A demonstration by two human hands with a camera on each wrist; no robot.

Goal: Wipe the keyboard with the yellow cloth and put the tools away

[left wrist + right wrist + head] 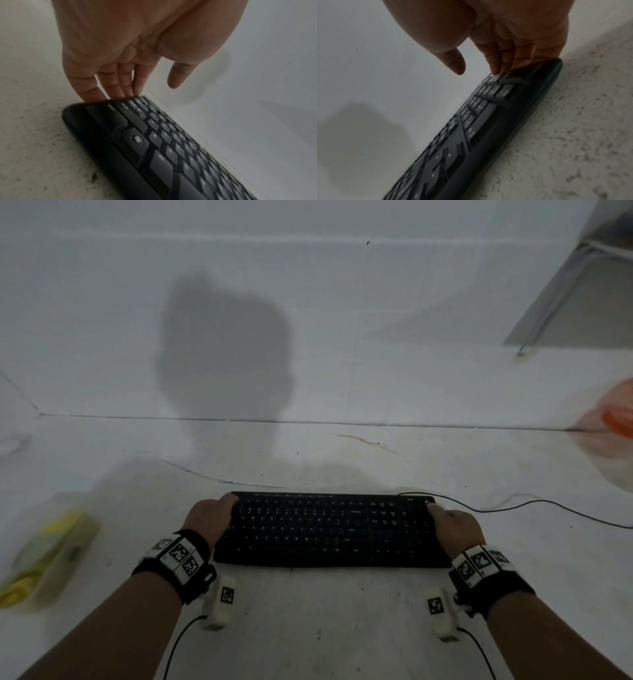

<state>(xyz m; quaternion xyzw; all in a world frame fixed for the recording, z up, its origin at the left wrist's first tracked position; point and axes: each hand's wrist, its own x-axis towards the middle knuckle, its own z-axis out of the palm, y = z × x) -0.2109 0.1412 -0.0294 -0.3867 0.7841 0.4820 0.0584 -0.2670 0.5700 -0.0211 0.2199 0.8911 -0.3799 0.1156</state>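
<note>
Left hand [209,517] at the left end of the black keyboard [329,529], right hand [457,525] at the right end; the keyboard sits square on the white tabletop [308,611], near its front. The head view gives only the backs of both hands.

The left wrist view adds: four fingers [109,83] straight and together, tips down behind the keyboard's [154,148] end edge, thumb held clear in the air. The right wrist view matches it: fingers [505,56] straight, tips on the end of the keyboard [488,121], thumb free. Neither hand curls round anything.

Only the head view shows the surroundings:
- a blurred clear container [51,556] with yellow contents, far left on the tabletop, well apart from the keyboard; whether that is the cloth, cannot tell.
- a thin black cable [513,506] running off the keyboard's back right corner.
- an orange-tinted bag [613,426] at the right edge.
</note>
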